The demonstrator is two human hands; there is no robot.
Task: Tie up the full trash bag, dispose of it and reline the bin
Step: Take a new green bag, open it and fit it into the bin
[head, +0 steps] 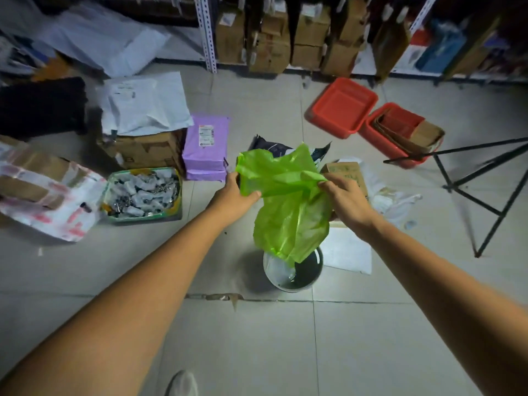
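Relining looks under way. At frame centre the left hand (237,192) and right hand (347,198), held apart, each pinch the top edge of a fresh green trash bag (288,207), whose tail dangles into the small round bin (285,288) on the floor below. No tied full bag is identifiable, so it is probably already disposed of. Left: opening the bag and fitting it over the rim.

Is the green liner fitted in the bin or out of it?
Out: left hand and right hand hold the green liner above the bin.
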